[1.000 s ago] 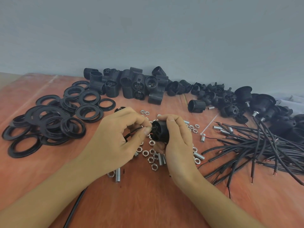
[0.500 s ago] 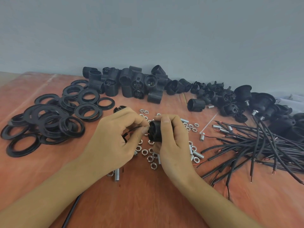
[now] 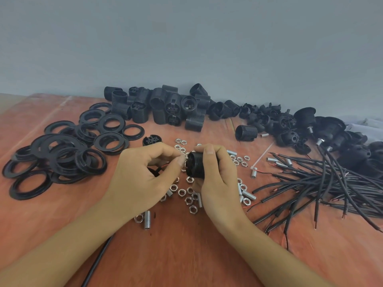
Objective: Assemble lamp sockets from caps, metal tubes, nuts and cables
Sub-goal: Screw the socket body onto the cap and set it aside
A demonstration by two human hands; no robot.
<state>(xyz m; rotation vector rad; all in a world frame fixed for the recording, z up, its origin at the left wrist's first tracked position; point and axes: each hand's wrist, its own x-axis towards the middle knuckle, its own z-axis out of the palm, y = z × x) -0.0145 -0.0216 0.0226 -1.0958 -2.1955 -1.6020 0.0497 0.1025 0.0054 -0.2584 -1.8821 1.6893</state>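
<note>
Black plastic socket body [image 3: 194, 165] sits mid-frame in the head view, lying sideways and gripped by the right hand [image 3: 217, 181]. At its 9 o'clock, the left hand [image 3: 143, 177] pinches a thin cable [image 3: 155, 170] at the socket's open end. Nuts [image 3: 189, 200] and metal tubes [image 3: 147, 220] lie scattered on the reddish surface [image 3: 186, 255] below, with loose cables [image 3: 331, 183] at 3 o'clock.

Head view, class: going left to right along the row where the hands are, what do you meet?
Pile of black rings, left hand pinching a cable, black socket, right hand gripping it, bundle of black cables.
</note>
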